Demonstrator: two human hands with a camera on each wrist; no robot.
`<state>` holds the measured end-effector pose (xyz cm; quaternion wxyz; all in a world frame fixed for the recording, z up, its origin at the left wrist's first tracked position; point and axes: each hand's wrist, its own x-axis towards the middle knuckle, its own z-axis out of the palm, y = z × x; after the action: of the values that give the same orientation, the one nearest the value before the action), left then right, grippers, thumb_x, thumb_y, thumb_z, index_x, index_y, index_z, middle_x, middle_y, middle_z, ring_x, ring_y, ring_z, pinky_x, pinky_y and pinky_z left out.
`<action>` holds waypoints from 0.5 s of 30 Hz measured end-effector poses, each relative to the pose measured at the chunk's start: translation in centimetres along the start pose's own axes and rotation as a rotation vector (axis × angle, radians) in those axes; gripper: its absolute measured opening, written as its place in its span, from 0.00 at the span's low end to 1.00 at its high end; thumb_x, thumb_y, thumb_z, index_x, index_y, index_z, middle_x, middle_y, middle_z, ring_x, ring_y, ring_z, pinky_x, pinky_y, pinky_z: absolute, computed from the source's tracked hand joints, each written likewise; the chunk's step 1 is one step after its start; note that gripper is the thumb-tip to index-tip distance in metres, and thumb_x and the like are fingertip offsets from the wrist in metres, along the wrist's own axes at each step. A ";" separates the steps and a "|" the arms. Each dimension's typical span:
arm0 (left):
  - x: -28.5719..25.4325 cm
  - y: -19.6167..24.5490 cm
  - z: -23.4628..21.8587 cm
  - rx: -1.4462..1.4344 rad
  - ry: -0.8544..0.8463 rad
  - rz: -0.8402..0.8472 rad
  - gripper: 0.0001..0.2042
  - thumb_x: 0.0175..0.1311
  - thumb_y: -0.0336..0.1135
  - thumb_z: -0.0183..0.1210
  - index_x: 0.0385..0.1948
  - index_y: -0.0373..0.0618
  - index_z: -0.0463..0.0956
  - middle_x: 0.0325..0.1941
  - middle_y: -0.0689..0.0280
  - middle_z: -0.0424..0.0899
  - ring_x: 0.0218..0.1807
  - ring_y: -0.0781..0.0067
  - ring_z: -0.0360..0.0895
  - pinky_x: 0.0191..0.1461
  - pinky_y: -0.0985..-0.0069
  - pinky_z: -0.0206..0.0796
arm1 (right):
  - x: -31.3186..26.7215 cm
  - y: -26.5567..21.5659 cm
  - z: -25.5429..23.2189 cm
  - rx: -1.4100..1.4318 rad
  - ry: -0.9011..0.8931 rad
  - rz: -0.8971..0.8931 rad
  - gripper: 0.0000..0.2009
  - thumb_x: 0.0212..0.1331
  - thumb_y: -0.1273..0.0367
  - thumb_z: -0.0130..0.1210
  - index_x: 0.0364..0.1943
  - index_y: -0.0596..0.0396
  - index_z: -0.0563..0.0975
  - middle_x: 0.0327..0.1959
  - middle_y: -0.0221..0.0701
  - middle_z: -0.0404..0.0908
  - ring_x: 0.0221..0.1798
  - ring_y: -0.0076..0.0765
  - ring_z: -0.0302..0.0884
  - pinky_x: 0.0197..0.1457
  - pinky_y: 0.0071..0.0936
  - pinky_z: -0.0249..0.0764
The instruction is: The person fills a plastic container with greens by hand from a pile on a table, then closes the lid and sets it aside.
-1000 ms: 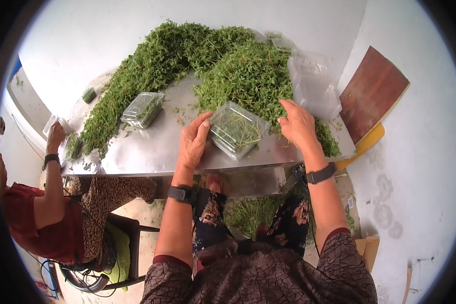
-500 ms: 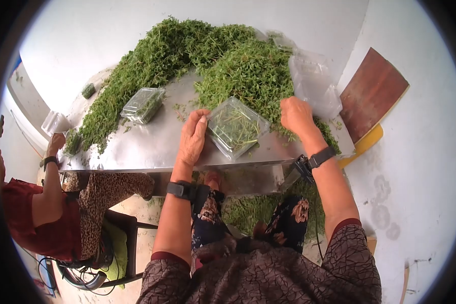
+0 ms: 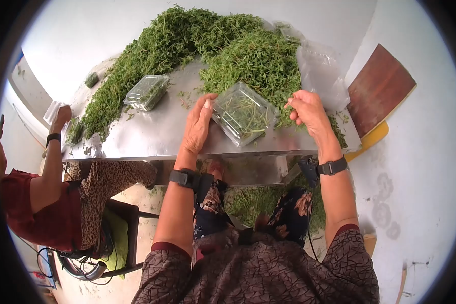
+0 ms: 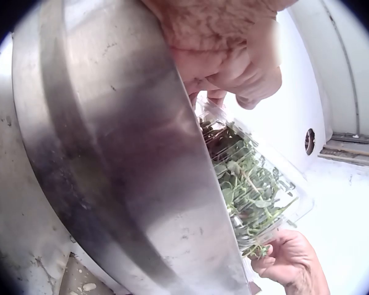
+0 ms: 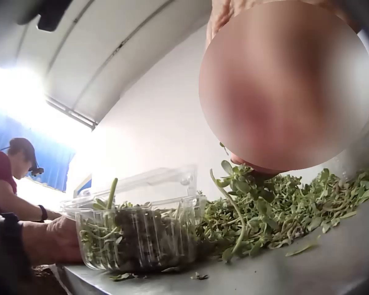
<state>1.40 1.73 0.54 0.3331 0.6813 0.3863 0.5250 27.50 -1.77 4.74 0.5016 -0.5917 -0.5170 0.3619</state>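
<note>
A clear plastic box (image 3: 243,116) filled with leafy green stems lies near the table's front edge. My left hand (image 3: 197,124) holds its left corner, the thumb pointing up beside it. In the right wrist view its lid (image 5: 141,184) sits slightly raised, and a stem pokes out at the left. My right hand (image 3: 310,112) is just right of the box, with a small green sprig (image 4: 261,251) pinched between thumb and finger in the left wrist view. A blurred patch hides most of that hand in the right wrist view.
A big heap of greens (image 3: 253,55) spreads over the metal table (image 3: 182,131). Another filled box (image 3: 147,92) stands left. Stacked clear containers (image 3: 321,76) are at the right. Another person (image 3: 40,207) sits at the left. A brown board (image 3: 382,93) leans on the wall.
My right hand was first at the heap with its index finger extended, then closed; now it has turned and pinches a sprig. My left hand stays at the box corner. The head view has shifted slightly.
</note>
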 end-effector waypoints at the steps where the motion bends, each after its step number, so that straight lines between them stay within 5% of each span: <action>1: 0.0 0.1 0.1 -0.033 0.023 0.033 0.18 0.65 0.43 0.46 0.49 0.42 0.69 0.43 0.61 0.76 0.43 0.73 0.70 0.50 0.76 0.61 | -0.1 0.1 0.1 -0.002 0.000 0.006 0.07 0.55 0.70 0.51 0.24 0.60 0.73 0.18 0.26 0.71 0.18 0.20 0.70 0.14 0.17 0.60; 8: -0.2 0.4 0.0 -0.050 -0.032 -0.014 0.23 0.61 0.47 0.51 0.51 0.39 0.66 0.44 0.62 0.74 0.43 0.74 0.69 0.50 0.76 0.61 | -1.1 0.5 1.1 -0.042 -0.066 0.088 0.06 0.56 0.70 0.50 0.26 0.58 0.74 0.20 0.26 0.73 0.17 0.17 0.66 0.15 0.16 0.58; 15: 0.2 -2.0 -0.4 -0.307 -0.040 -0.127 0.14 0.59 0.34 0.46 0.44 0.38 0.68 0.40 0.68 0.72 0.42 0.78 0.66 0.50 0.80 0.58 | -1.0 -2.3 1.0 0.113 0.035 -0.015 0.07 0.56 0.71 0.51 0.25 0.61 0.72 0.17 0.27 0.71 0.18 0.20 0.69 0.15 0.18 0.63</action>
<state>0.65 2.93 -0.97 0.4734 0.6068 0.3370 0.5423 25.74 -2.62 6.60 0.5457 -0.5648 -0.4914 0.3765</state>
